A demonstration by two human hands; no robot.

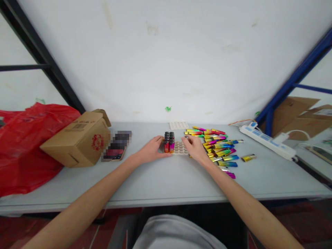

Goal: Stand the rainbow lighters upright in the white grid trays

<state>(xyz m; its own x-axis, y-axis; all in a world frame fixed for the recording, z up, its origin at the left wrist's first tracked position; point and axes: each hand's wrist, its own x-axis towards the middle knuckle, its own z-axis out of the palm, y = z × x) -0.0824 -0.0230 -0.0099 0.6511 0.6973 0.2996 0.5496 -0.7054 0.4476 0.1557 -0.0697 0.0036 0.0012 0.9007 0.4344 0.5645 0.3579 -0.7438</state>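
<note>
Left hand [150, 151] spread, thumb along near edge of tray [180, 148]. Upright lighters [171, 144] occupy tray's left. Right hand [196, 148] curled over tray's right; cannot tell what it grasps. Loose lighters [221, 152] heaped right. Second tray [178, 125] far, by wall [166, 69].

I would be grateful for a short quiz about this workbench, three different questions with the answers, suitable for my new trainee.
1. True or false: the upright lighters fill every hole of the tray between the hands.
2. What stands beside the red bag?
A) the power strip
B) the brown box with red print
C) the rear tray
3. Which of the person's hands is nearer to the pile of loose lighters?

Key:
1. False; holes are empty on the tray's right part.
2. B
3. The right hand.
</note>
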